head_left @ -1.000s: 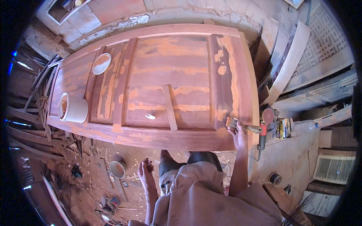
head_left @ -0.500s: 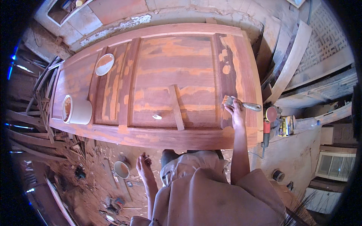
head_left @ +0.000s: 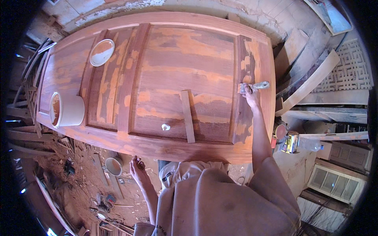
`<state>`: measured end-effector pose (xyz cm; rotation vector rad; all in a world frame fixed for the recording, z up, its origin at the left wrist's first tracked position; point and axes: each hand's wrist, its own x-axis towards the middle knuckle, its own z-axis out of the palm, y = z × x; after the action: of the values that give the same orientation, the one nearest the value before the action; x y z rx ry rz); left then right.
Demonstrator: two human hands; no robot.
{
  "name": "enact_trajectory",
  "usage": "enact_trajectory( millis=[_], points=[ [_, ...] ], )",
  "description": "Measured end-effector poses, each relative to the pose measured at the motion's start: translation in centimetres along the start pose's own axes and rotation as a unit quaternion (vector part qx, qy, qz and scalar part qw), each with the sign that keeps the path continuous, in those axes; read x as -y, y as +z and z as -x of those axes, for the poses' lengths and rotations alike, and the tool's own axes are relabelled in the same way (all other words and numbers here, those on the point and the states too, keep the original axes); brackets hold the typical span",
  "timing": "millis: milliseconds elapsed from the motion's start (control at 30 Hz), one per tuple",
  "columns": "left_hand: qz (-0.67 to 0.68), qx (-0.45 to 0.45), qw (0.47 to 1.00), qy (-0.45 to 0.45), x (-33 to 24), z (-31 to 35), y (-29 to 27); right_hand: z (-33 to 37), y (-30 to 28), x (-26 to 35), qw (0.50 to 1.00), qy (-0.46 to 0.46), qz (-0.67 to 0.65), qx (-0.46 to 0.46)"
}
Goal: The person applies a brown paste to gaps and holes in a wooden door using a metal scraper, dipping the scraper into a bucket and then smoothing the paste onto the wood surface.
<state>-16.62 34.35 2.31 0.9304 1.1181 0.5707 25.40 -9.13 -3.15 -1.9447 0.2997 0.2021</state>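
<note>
Head view, right hand right of center in the frame, out over the right end of the panelled door; fingers closed round a flat handled tool, grip near its head, handle pointing right; brush or scraper, cannot tell which; tool head sits over the orange-smeared strip at the door's right end, contact with the wood cannot be told. Left hand lower left of center, off the door's near edge, above the littered floor; fingers curled in, cannot tell whether they hold anything.

Door lies flat, filling the upper middle of the frame, reddish brown with orange patches and streaks across its panels; wood strip lies on the big panel, mid-frame, slightly tilted; small white object just left of its lower end; white bucket on the door at frame left, orange-brown stuff inside; round white lid upper left on the door, orange stuff on it.

Right of frame: power tool with a round disc beside the door's near right corner, yellow-and-dark box and clear bottle next to it; curved board upper right; second bucket on the floor, lower left.
</note>
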Motion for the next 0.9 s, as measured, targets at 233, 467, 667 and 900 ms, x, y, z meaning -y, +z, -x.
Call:
enact_trajectory(
  millis=[233,467,667,900],
  points=[
    [-0.042,-0.034,0.997,-0.046,0.8,-2.4,2.6,0.8,0.9,2.1,0.997,-0.017,0.056,-0.048],
    [-0.015,0.013,0.999,-0.044,0.0,-4.4,3.3,0.8,3.6,3.7,0.959,-0.137,0.242,-0.064],
    [-0.013,0.024,0.998,-0.062,-0.1,-4.9,4.0,0.3,5.8,-0.6,0.828,-0.143,0.522,-0.147],
    [-0.019,-0.02,0.998,-0.048,-1.9,-5.0,3.3,2.3,12.8,2.7,0.795,-0.087,0.583,-0.141]
  ],
)
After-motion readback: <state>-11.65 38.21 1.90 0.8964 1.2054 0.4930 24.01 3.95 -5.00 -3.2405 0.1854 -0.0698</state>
